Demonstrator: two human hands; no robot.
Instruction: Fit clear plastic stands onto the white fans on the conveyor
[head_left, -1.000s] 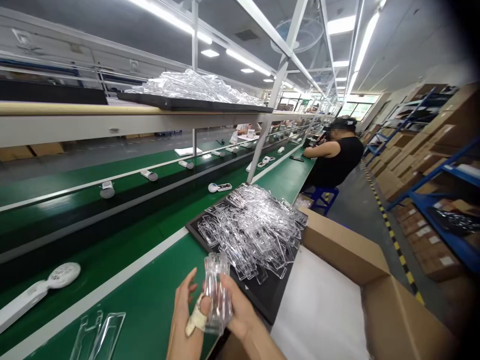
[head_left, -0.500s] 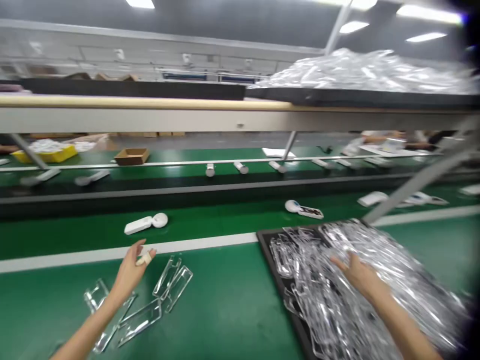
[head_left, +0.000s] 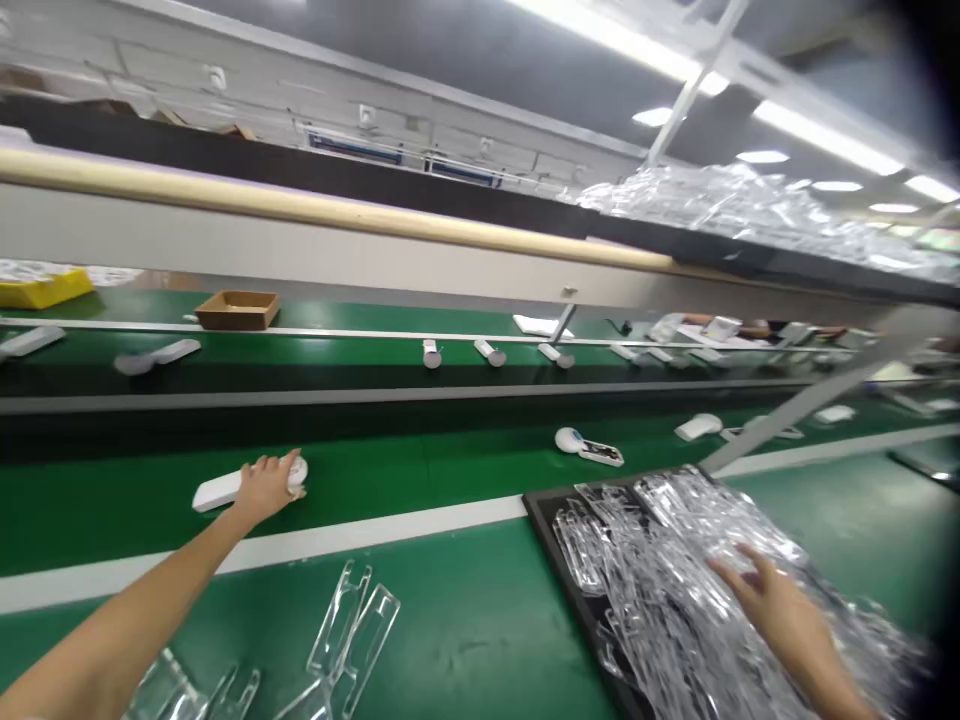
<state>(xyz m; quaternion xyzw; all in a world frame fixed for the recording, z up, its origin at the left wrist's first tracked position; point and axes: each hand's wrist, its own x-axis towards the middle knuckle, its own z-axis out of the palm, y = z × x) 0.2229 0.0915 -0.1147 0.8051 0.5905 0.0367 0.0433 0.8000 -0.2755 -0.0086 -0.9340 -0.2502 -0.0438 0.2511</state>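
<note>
**Left hand on white device at belt, right hand in tray of clear shells**

Nearest, loose clear plastic shells [head_left: 352,640] lay on the green worktable [head_left: 465,620], bottom left, probably set out within easy reach. To the right, a black tray [head_left: 551,540] held a heap of the same clear shells [head_left: 675,560]; the right hand [head_left: 772,605] rested on top of that heap, fingers spread and flat, not closed on any one piece as far as could be seen.

Past the white stripe [head_left: 390,530], the left arm stretched out to the moving green belt. The left hand [head_left: 266,485] lay over a white handheld device [head_left: 225,488], fingers curled round its round end; whether it was actually clamped or just touching, cannot tell. The device still sat on the belt.

Farther right on the same belt, another white device [head_left: 589,447], lying flat. Beyond the dark divider, a far belt carried more small units [head_left: 491,352] and a brown cardboard box [head_left: 237,309]. Overhead, a shelf with more clear packaging [head_left: 735,205].
</note>
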